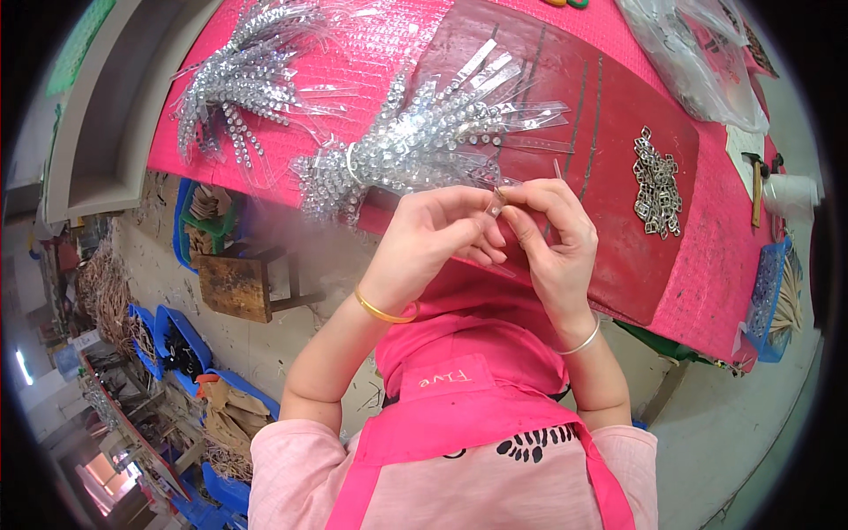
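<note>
Pinching a slim, clear plastic strip with a shiny fitting [495, 209] between them, the left hand [449, 228] and the right hand [558, 231] meet fingertip to fingertip; both grips are closed on this small piece, though the fingers hide how its parts join. The piece looks unfinished; just beyond the grip and to its left lies a thick bundle of clear strips set with silvery gems [433, 132], bound by a white band [352, 165]; farther left on the far side is a second gem-studded silver heap [238, 84]; to the right of the grip sits a pile of loose, open-framed silver metal buckles [657, 190]; judging by these stocks, much seems left, and which strips are finished cannot be told.

Under the bundle and the buckles spreads a dark red, smooth sheet [609, 106] with dark lines, over a bright pink, textured table cover [707, 265]; far right of the grip are a wooden-handled hammer [756, 190] and a blue plastic basket [770, 296]; down and left, past the table edge, stand a worn brown wooden stool [234, 287] and blue plastic bins [181, 344].
</note>
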